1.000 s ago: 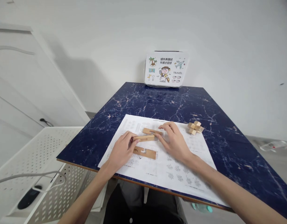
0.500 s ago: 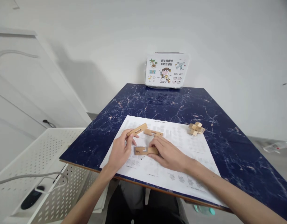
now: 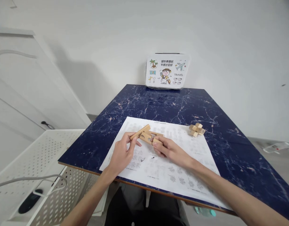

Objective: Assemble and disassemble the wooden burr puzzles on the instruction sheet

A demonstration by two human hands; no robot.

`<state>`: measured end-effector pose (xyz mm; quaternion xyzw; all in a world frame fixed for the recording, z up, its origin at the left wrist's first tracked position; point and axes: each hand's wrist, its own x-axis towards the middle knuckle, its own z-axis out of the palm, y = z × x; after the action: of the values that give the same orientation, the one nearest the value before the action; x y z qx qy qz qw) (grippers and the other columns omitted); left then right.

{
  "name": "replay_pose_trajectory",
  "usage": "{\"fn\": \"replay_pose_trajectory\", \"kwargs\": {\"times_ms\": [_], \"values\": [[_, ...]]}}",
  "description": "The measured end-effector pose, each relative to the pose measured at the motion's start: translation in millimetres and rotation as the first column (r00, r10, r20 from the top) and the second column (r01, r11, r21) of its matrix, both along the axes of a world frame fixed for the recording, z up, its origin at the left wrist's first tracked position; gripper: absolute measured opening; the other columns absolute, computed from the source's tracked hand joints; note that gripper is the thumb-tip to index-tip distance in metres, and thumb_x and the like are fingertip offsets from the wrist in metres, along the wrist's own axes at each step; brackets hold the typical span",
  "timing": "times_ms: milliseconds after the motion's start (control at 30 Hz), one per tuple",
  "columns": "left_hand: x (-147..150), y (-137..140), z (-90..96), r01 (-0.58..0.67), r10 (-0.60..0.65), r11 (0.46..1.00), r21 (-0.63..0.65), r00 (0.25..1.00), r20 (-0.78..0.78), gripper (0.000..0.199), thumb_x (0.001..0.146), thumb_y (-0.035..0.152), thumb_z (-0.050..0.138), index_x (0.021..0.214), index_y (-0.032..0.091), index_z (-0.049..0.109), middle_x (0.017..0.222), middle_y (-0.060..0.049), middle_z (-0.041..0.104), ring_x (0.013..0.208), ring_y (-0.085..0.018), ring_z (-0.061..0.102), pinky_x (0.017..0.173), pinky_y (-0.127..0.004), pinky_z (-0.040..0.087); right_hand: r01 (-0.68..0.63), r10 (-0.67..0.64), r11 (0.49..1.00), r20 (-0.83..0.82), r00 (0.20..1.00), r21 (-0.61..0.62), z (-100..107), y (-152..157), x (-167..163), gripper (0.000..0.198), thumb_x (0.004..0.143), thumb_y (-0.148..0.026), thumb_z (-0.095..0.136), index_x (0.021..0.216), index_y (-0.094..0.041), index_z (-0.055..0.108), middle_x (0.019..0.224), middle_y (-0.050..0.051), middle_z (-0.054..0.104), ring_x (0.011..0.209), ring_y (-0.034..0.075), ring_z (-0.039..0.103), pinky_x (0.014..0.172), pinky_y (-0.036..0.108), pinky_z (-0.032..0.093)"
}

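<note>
Left hand [image 3: 122, 153] is pinching a slim wooden bar [image 3: 140, 131] between thumb and fingers, closed on its near end, while the far end is slanting away to the right of that hand. Right hand [image 3: 169, 148] is clamping a notched wooden bar [image 3: 145, 137] by its right end, and this bar is pointing leftward from the fingertips, showing a dark mark on its left part. Between the hands the two bars are meeting in view; whether they are touching, one cannot tell. Just beyond the right hand's fingers a third wooden bar [image 3: 160, 135] is lying, partly hidden behind the notched one. Beneath both hands a printed sheet [image 3: 156, 169] is covering part of the blue marbled worktop [image 3: 139, 105]. Farther off, to the right of the right hand, a cluster of wooden blocks [image 3: 196, 130] is resting by the sheet's far right corner. Well beyond both hands a white case [image 3: 167, 71] with cartoon prints is standing at the worktop's far edge. Left of the left hand, well apart, a white perforated unit [image 3: 38, 152] is standing beside the worktop.
</note>
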<state>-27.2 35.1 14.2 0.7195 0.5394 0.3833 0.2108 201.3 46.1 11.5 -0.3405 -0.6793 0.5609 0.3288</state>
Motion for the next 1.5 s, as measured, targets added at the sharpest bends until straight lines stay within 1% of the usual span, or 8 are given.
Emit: {"fn": "replay_pose_trajectory", "kwargs": {"times_ms": [133, 233, 367, 733, 900, 1133, 1267, 1500], "values": [[0, -1, -4.1, 0.07, -0.07, 0.998, 0.01, 0.997, 0.011, 0.02, 0.108, 0.036, 0.05, 0.121, 0.022, 0.055, 0.091, -0.003, 0.082, 0.084, -0.021, 0.078, 0.07, -0.028, 0.052, -0.016, 0.006, 0.995, -0.108, 0.994, -0.098, -2, -4, -5, 0.048, 0.102, -0.066, 0.052, 0.08, -0.025, 0.042, 0.066, -0.006, 0.039, 0.054, 0.013, 0.035, 0.054, 0.03, 0.03], [-1, -1, -6.9, 0.079, -0.079, 0.997, 0.002, 0.997, -0.003, 0.018, 0.107, 0.036, 0.052, 0.118, 0.023, 0.055, 0.093, -0.003, 0.082, 0.092, -0.023, 0.079, 0.073, -0.029, 0.054, -0.005, -0.014, 0.991, -0.144, 0.989, -0.133, -2, -5, -6, 0.051, 0.1, -0.067, 0.055, 0.077, -0.025, 0.039, 0.067, -0.006, 0.038, 0.054, 0.012, 0.036, 0.055, 0.03, 0.029], [-1, 0, -8.2, 0.085, -0.085, 0.996, -0.01, 0.996, -0.036, 0.014, 0.106, 0.035, 0.053, 0.114, 0.023, 0.054, 0.093, -0.002, 0.082, 0.09, -0.022, 0.079, 0.069, -0.028, 0.053, 0.017, -0.033, 0.991, -0.119, 0.992, -0.134, 1, -5, -4, 0.052, 0.099, -0.068, 0.056, 0.075, -0.025, 0.039, 0.067, -0.006, 0.037, 0.053, 0.013, 0.035, 0.056, 0.03, 0.031], [-2, 2, -11.5, 0.116, -0.114, 0.993, 0.014, 0.989, -0.097, 0.008, 0.104, 0.03, 0.052, 0.11, 0.025, 0.053, 0.094, 0.001, 0.082, 0.087, -0.02, 0.077, 0.076, -0.03, 0.055, 0.107, -0.109, 0.991, -0.022, 0.994, -0.08, -5, -7, -4, 0.047, 0.1, -0.063, 0.054, 0.077, -0.026, 0.039, 0.065, -0.006, 0.034, 0.052, 0.012, 0.032, 0.05, 0.028, 0.028], [-2, 2, -11.4, 0.113, -0.11, 0.993, 0.022, 0.988, -0.107, 0.008, 0.104, 0.03, 0.052, 0.11, 0.025, 0.052, 0.094, -0.001, 0.082, 0.092, -0.022, 0.078, 0.083, -0.034, 0.057, 0.132, -0.135, 0.988, -0.038, 0.99, -0.077, -3, -10, -5, 0.043, 0.101, -0.061, 0.052, 0.079, -0.026, 0.041, 0.066, -0.006, 0.036, 0.052, 0.013, 0.035, 0.051, 0.029, 0.032], [1, 3, -20.7, 0.117, -0.115, 0.993, 0.013, 0.987, -0.112, 0.011, 0.103, 0.031, 0.055, 0.109, 0.025, 0.048, 0.101, -0.006, 0.083, 0.105, -0.027, 0.079, 0.089, -0.04, 0.059, 0.219, -0.219, 0.975, 0.0, 0.976, -0.042, -6, -16, -12, 0.041, 0.102, -0.063, 0.05, 0.084, -0.026, 0.046, 0.06, -0.005, 0.044, 0.051, 0.016, 0.041, 0.052, 0.031, 0.036], [2, 3, -23.3, 0.091, -0.087, 0.995, 0.038, 0.992, -0.094, 0.015, 0.102, 0.033, 0.057, 0.108, 0.025, 0.046, 0.101, -0.008, 0.083, 0.106, -0.028, 0.079, 0.088, -0.041, 0.06, 0.186, -0.186, 0.982, 0.012, 0.983, -0.018, -6, -15, -12, 0.04, 0.103, -0.063, 0.049, 0.085, -0.027, 0.046, 0.059, -0.004, 0.046, 0.053, 0.017, 0.045, 0.056, 0.033, 0.039], [-4, 5, -23.4, 0.167, -0.16, 0.986, 0.032, 0.975, -0.156, 0.01, 0.102, 0.031, 0.054, 0.1, 0.026, 0.045, 0.102, -0.008, 0.084, 0.102, -0.03, 0.08, 0.088, -0.044, 0.061, 0.167, -0.166, 0.986, 0.015, 0.986, -0.031, -2, -15, -10, 0.042, 0.103, -0.063, 0.048, 0.081, -0.027, 0.043, 0.064, -0.004, 0.042, 0.056, 0.016, 0.039, 0.053, 0.03, 0.038]]}}
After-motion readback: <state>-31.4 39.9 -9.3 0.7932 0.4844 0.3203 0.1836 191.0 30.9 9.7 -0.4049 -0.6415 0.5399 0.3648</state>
